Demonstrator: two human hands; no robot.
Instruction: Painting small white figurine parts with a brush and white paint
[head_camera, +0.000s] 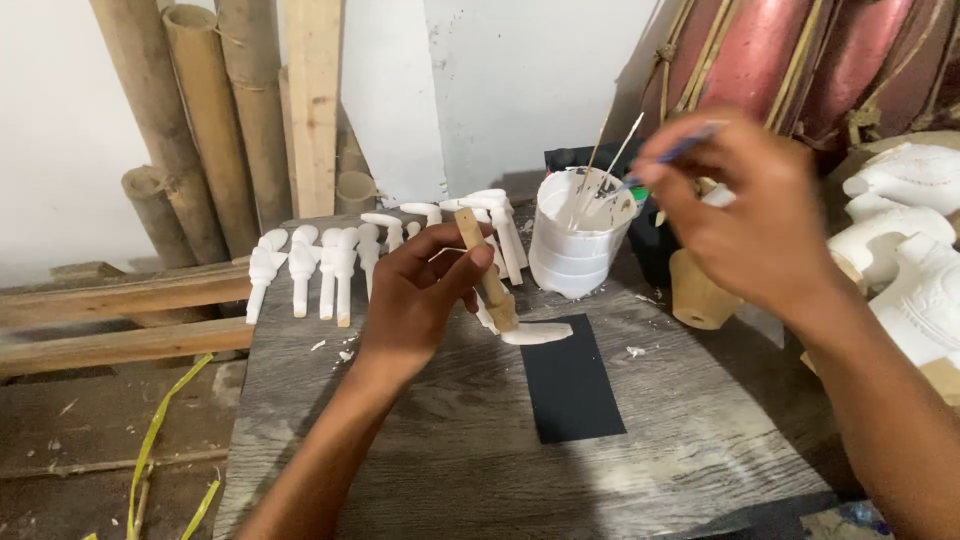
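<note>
Paint work occupies both hands over a grey wooden table (420, 460). The left hand (420, 295) is closed around a small carved wooden piece (490, 285), fingers and thumb pinching its bare tan stem. The piece's long axis runs from far-left, near the thumb, down to near-right, where its white-coated end (537, 334) pokes out past the fingers and hangs just above a black rectangular sheet (572, 385) lying on the table.

The right hand (745, 225) is farther off and to the right, fingers curled shut on a thin brush (672, 155). The brush tip points left towards a white paint bucket (578, 235), which stands on the far side of the table with thin sticks (612, 150) standing in it. So the bucket lies between the two hands, nearer the right one, and the carved piece sits near-left of the brush tip.

Behind the left hand a row of white-coated pieces (330, 262) leans at the table's far edge. Bamboo poles (205, 120) stand against the wall on the far left, and white carved figures (915, 240) sit at the right.
</note>
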